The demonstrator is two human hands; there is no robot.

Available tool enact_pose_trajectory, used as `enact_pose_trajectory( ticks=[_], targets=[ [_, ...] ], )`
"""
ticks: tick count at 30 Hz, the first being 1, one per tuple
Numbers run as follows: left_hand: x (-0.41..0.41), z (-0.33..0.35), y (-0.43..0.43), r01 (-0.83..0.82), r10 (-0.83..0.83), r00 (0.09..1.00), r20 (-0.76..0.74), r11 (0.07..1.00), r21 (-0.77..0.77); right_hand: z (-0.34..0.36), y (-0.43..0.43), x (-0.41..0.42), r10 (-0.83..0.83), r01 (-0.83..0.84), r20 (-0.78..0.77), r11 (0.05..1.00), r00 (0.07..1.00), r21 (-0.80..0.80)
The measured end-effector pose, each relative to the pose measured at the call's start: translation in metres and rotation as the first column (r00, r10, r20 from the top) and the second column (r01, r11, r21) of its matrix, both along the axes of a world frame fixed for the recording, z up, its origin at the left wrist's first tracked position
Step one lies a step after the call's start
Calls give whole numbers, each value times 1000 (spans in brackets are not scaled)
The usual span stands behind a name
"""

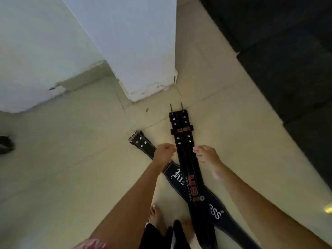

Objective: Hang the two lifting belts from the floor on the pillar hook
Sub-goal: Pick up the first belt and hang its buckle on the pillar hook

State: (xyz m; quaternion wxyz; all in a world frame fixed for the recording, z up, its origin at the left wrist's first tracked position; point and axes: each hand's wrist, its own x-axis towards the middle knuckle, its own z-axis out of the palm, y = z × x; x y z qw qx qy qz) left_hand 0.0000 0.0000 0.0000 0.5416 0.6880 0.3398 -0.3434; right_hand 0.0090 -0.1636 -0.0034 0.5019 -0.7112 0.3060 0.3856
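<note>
Both belts lay crossed on floor [71,168] before pillar [143,51]. Left hand [164,154] curled, right hand [208,155] fingers spread, flanking top belt [186,159], neither gripping. Best to grab near buckle end, lift both together.

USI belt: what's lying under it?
The USI belt lies across the blue belt, on the floor. Its crossing section is covered; both ends show.
</note>
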Motion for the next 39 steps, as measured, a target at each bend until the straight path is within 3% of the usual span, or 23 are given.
enact_pose_trajectory(
  ticks=[5, 8, 10, 12, 15, 20, 23, 27, 31, 34, 39],
  targets=[
    [33, -189, -14, -46, 46, 998, -37, 999, 8, -201, 9, 23, -58, 61, 83, 997, 995, -45],
    [51, -254, -20, -118, 116, 991, 66, 993, 28, -279, 9, 43, -56, 82, 172, 986, 984, -145],
    [62, -281, -22, -218, 224, 966, 129, 974, -57, -307, 6, 51, 14, 30, 189, 974, 982, -224],
    [64, -284, -24, -300, 320, 942, 101, 938, -175, -303, 6, 56, -86, 107, 170, 987, 982, -119],
    [60, -254, -27, -274, 296, 953, 68, 934, -228, -262, -2, 56, -189, 187, 123, 982, 974, 32],
    [19, -110, -40, -299, 308, 951, -8, 916, -269, -107, -29, 8, -265, 258, 95, 963, 959, 77],
    [-18, 24, -54, -338, 344, 938, -46, 875, -346, 48, -42, -18, -275, 265, 56, 954, 960, 137],
    [-62, 228, -83, -360, 399, 917, -20, 803, -474, 270, -61, -43, -159, 130, 182, 978, 970, 161],
    [-97, 391, -108, -298, 435, 891, 127, 773, -560, 435, -89, -71, -84, 10, 359, 979, 930, 202],
    [-109, 482, -125, -151, 379, 863, 335, 825, -545, 510, -115, -86, -105, -44, 526, 964, 844, 262],
    [-142, 602, -165, -58, 357, 629, 691, 907, -416, 594, -143, -127, -354, -40, 613, 844, 706, 534]
  ],
)
